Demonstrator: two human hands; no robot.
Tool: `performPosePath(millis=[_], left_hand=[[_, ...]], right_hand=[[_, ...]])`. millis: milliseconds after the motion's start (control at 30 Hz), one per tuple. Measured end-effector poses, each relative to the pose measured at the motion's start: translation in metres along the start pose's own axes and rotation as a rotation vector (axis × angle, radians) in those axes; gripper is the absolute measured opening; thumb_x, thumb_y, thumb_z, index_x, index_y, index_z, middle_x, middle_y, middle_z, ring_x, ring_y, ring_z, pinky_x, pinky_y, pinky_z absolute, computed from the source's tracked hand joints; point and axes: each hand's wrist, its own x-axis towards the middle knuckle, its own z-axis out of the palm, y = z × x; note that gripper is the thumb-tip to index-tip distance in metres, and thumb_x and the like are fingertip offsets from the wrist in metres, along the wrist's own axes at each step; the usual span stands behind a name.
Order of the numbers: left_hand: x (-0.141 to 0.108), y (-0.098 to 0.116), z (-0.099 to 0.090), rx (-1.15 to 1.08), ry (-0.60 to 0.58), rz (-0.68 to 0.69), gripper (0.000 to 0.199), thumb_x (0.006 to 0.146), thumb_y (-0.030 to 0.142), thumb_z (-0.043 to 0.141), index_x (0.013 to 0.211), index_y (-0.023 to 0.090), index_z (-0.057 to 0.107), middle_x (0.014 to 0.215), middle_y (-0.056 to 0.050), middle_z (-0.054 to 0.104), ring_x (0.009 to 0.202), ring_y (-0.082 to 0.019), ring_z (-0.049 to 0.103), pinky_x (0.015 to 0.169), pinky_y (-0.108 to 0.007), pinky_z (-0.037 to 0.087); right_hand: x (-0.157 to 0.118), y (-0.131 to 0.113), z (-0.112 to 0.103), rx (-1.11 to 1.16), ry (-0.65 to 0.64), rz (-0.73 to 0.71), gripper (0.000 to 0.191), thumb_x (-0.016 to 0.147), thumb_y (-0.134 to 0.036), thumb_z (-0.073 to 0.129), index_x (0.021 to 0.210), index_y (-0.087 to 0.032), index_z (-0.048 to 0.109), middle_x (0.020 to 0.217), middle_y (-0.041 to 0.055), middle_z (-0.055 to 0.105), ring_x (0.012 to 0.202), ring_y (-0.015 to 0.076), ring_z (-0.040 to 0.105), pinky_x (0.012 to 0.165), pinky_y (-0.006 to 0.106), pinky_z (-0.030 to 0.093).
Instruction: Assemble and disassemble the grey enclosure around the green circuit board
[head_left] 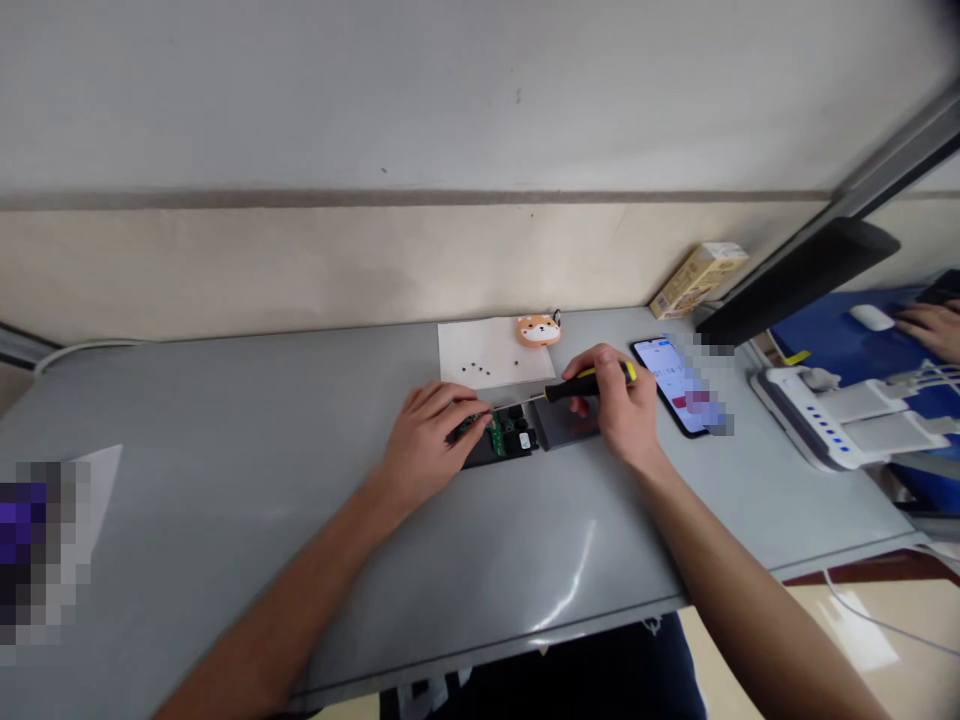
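My right hand is closed round the black and yellow handle of a screwdriver. Its thin shaft points left, towards the fingertips of my left hand. Those fingers are bent over an opened black device and grip its left part, partly hiding it. Inside the casing shows a green circuit board with black parts and a small white label. A flat dark panel lies against the device's right side, under the screwdriver and partly behind my right hand. The screwdriver's tip is too small to make out clearly.
Behind the device lies white paper with several tiny dark screws and an orange animal-faced case. To the right are a lit phone, a carton and a white power strip. Another person's hand is beyond the divider.
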Motion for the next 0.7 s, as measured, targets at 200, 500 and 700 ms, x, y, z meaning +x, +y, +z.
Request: performPosePath(millis=[200, 500, 700], left_hand=[[0.002, 0.012, -0.004, 0.043, -0.113, 0.016, 0.024, 0.098, 0.03, 0.067, 0.121, 0.023, 0.069, 0.115, -0.005, 0.075, 0.107, -0.023, 0.066, 0.096, -0.041, 0.048], [-0.003, 0.013, 0.006, -0.038, -0.339, -0.018, 0.06, 0.095, 0.044, 0.069, 0.147, 0.023, 0.05, 0.144, -0.01, 0.062, 0.133, -0.029, 0.056, 0.116, -0.049, 0.042], [-0.001, 0.013, 0.005, -0.086, -0.387, -0.056, 0.047, 0.096, 0.037, 0.068, 0.14, 0.026, 0.056, 0.141, -0.007, 0.064, 0.128, -0.029, 0.06, 0.113, -0.049, 0.046]], right_hand=[[-0.004, -0.005, -0.004, -0.067, 0.024, -0.143, 0.051, 0.098, -0.062, 0.053, 0.073, -0.02, 0.069, 0.064, 0.0004, 0.06, 0.045, 0.0097, 0.053, 0.038, 0.022, 0.043], [-0.004, -0.009, -0.005, -0.294, 0.088, -0.186, 0.054, 0.101, -0.06, 0.048, 0.067, -0.021, 0.066, 0.055, -0.0001, 0.057, 0.042, 0.0106, 0.05, 0.04, 0.025, 0.037], [-0.006, -0.006, -0.003, -0.351, 0.035, -0.19, 0.053, 0.101, -0.059, 0.048, 0.069, -0.02, 0.066, 0.055, -0.0008, 0.055, 0.044, 0.0108, 0.049, 0.044, 0.026, 0.038]])
